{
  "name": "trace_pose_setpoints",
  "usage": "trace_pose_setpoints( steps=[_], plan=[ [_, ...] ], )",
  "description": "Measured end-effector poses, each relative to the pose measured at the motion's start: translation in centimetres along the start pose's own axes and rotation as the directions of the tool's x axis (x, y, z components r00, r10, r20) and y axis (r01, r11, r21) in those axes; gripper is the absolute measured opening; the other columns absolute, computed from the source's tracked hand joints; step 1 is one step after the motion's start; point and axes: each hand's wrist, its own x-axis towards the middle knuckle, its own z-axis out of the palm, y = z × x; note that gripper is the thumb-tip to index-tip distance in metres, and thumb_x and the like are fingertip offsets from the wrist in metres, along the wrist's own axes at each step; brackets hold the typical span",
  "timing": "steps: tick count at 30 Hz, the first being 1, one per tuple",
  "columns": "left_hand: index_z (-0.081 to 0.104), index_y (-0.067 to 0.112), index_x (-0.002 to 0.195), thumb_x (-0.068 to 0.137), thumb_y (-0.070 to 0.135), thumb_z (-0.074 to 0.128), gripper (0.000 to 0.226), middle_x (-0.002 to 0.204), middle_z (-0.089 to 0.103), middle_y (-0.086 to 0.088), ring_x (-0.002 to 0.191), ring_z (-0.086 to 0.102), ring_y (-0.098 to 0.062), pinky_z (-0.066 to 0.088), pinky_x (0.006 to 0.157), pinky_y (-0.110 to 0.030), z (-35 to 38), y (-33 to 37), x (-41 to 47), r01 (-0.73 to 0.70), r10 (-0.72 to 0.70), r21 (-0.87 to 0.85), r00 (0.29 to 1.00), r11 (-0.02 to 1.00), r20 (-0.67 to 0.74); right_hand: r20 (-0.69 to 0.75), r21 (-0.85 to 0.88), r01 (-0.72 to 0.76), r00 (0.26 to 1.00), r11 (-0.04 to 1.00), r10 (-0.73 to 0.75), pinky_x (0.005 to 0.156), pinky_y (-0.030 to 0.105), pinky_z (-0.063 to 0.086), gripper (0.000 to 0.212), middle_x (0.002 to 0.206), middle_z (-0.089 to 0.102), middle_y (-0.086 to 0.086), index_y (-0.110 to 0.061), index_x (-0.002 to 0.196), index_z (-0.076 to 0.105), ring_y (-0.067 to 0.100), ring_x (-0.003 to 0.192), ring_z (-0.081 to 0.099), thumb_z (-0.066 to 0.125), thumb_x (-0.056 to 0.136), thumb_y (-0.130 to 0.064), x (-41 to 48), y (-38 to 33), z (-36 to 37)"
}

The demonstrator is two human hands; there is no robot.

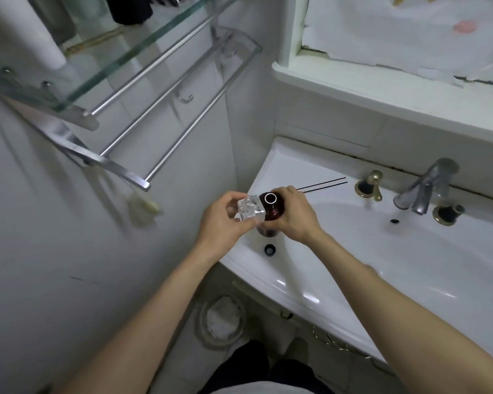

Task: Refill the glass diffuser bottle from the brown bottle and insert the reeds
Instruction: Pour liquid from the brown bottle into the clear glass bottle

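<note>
hands (222, 223) hide much of brown bottle (274, 212) and glass diffuser bottle (249, 209).

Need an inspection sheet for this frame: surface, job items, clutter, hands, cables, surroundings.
Surface: white sink, glossy rim, small items lie on it.
Job's things: glass diffuser bottle held beside the brown bottle, whose neck is uncapped; black reeds lie on the rim behind the hands; black cap lies on the rim in front of them.
Clutter: waste bin on the floor, white contents.
Grippers: left hand grips the glass bottle; right hand grips the brown bottle.
Cables: nothing seen.
Surroundings: faucet; metal towel rack and glass shelf on the wall.
</note>
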Motion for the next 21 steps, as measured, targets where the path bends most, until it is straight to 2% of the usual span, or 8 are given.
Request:
trace_pose_setpoints(
  steps=[6,12,17,21],
  plan=[
    [0.073,0.022,0.110,0.073,0.018,0.097,0.044,0.103,0.081,0.010,0.093,0.074,0.002,0.060,0.087,-0.023,-0.8,-1.3,-0.5,0.034,-0.034,0.010,0.999,0.999,-0.018,0.004,0.043,-0.013,1.000,0.999,0.013,0.086,0.044,0.052,0.076,0.116,0.057,-0.003,-0.021,0.124,0.061,0.023,0.115,0.052,0.092,0.061,-0.051,0.5,0.1,2.3],
    [0.072,0.031,0.105,0.068,0.025,0.096,0.044,0.101,0.081,0.010,0.097,0.075,-0.005,0.063,0.093,-0.041,-0.9,-2.2,-0.9,0.063,-0.063,-0.009,0.998,0.998,-0.020,0.006,0.054,-0.024,1.000,0.998,0.023,0.086,0.040,0.050,0.072,0.120,0.057,-0.003,-0.021,0.125,0.061,0.024,0.118,0.051,0.093,0.064,-0.043,0.5,0.3,3.6],
    [0.072,0.029,0.107,0.075,0.015,0.095,0.042,0.105,0.080,0.009,0.102,0.074,-0.006,0.062,0.095,-0.045,-0.7,-2.5,-1.1,0.076,-0.076,-0.015,0.997,0.997,-0.003,0.003,0.037,-0.039,0.999,0.999,0.039,0.081,0.039,0.050,0.070,0.122,0.057,-0.004,-0.023,0.123,0.061,0.023,0.116,0.051,0.090,0.065,-0.048,0.3,0.2,4.5],
    [0.070,0.034,0.104,0.072,0.021,0.096,0.043,0.105,0.080,0.009,0.102,0.074,-0.005,0.063,0.094,-0.046,-0.8,-2.7,-1.2,0.084,-0.084,-0.015,0.996,0.996,-0.008,-0.001,0.035,-0.059,0.998,0.998,0.059,0.077,0.039,0.049,0.067,0.119,0.056,-0.006,-0.024,0.121,0.060,0.022,0.114,0.050,0.090,0.065,-0.047,0.1,0.1,4.9]
  ],
)
